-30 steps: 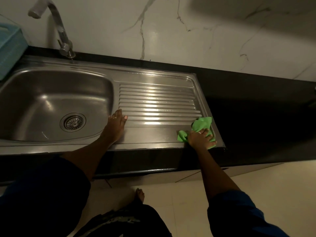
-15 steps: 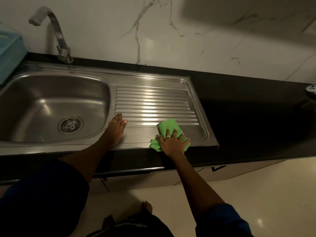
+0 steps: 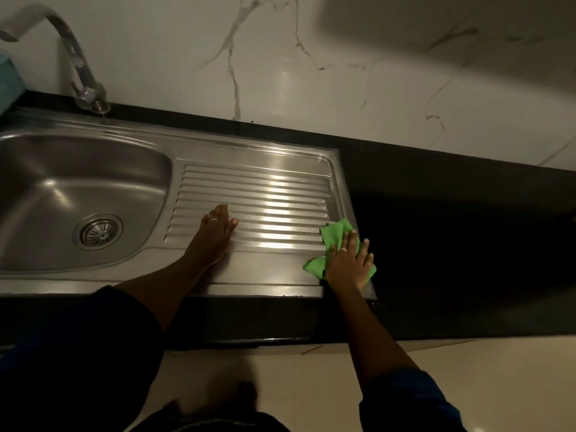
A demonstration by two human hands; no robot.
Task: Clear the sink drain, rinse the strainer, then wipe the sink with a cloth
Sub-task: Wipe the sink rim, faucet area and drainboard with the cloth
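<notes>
Plainly, a wiping stroke has been reversed. Half a second ago the cloth (image 3: 336, 234) had been drawn leftward along the front strip of the drainboard (image 3: 274, 194). Now it has been pushed back to the right-hand front corner, much where it lay a second ago. It is pressed flat there under the right hand (image 3: 349, 260), whose fingers are spread and nearly straight. Nothing is pinched or gripped; the cloth is simply held down by the palm and fingers, and green folds can be seen above and to the left of the hand. One edge of the cloth appears to reach the border with the dark counter (image 3: 452, 244).

The left hand (image 3: 215, 235) has scarcely been shifted. It is laid open and flat on the left end of the ribs, near the basin, and nothing is held in it; it seems to be used as a brace.

The strainer (image 3: 98, 232) is seated in the drain of the sink (image 3: 93, 169), and no water can be made out at the tap (image 3: 78, 57). From this it is judged that the earlier steps are done and that the last one, wiping, is under way. Only the front strip has been covered by these strokes; the ribs and the basin are probably still to be wiped.
</notes>
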